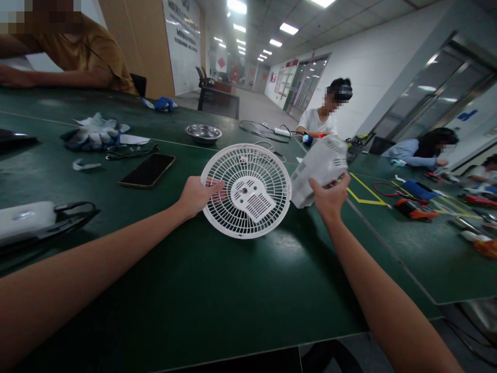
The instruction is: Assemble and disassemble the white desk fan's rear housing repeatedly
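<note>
My left hand [198, 196] grips the left rim of a round white fan grille [253, 199], thumb over its face and fingers showing through the slats behind. The grille is tilted up toward me above the green table, its vented centre plate in view. In my right hand [331, 196] is a white plastic fan base [319, 168], a bulky housing with vent slots, held tilted just right of the grille. The fingers wrap round its lower edge, partly hidden. Whether a cable or part joins the grille and the base, I cannot tell.
On the green table [233, 290] a steel bowl [203, 133] stands behind the grille. A phone [148, 171], gloves [93, 133] and a white device [27, 220] lie left. An orange multimeter [416, 209] and tools lie right. Several people sit around.
</note>
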A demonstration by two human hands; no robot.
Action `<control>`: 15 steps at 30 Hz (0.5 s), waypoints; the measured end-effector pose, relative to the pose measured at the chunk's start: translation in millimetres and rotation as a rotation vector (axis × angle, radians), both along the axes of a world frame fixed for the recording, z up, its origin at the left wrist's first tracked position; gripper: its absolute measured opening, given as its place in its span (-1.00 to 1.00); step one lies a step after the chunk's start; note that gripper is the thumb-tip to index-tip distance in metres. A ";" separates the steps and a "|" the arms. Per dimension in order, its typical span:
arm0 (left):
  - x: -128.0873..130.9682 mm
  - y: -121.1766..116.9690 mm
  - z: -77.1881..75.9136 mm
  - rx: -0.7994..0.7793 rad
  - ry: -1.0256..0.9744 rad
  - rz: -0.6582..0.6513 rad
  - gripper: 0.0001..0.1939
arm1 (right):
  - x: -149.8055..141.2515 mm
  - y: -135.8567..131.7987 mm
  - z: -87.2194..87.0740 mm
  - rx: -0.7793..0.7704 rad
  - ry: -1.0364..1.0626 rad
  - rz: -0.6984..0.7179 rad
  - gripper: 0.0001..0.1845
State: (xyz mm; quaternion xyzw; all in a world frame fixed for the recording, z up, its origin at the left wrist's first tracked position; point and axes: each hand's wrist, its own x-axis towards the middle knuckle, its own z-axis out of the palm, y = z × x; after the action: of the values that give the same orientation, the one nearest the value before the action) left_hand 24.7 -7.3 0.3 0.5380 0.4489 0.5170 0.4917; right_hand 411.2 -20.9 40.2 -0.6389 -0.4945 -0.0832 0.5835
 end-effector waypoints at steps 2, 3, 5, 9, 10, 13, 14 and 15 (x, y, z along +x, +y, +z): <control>-0.4 -0.9 0.8 0.002 -0.005 -0.005 -0.79 | -3.9 2.1 -7.0 -0.079 -0.017 0.007 0.03; -0.7 -1.4 1.3 0.002 -0.005 -0.010 -0.79 | -2.7 2.9 -9.0 -0.094 -0.014 -0.001 0.02; -1.0 -2.4 2.3 -0.001 -0.002 -0.018 -0.78 | 6.7 3.6 -9.0 -0.071 0.009 -0.023 0.02; -1.2 -2.9 2.9 0.003 -0.007 -0.012 -0.78 | 45.8 1.8 -2.2 -0.028 0.057 -0.117 0.02; -1.3 -2.9 2.9 0.005 -0.003 -0.012 -0.77 | 56.5 1.3 -1.2 -0.039 0.074 -0.147 0.02; -1.2 -2.9 2.9 0.007 0.008 -0.016 -0.76 | 81.3 0.9 -1.5 -0.075 0.104 -0.122 0.02; -1.1 -3.0 3.0 0.009 0.007 -0.018 -0.76 | 85.9 1.3 -2.1 -0.073 0.100 -0.105 0.02; -1.0 -3.2 3.2 0.011 0.005 -0.018 -0.77 | 88.6 1.9 -2.5 -0.060 0.086 -0.098 0.00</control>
State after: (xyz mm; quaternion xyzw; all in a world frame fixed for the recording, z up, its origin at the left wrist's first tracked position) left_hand 23.7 -10.5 3.5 0.5458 0.4425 0.5138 0.4923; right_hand 499.7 -19.0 37.7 -0.6827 -0.4393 -0.0694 0.5798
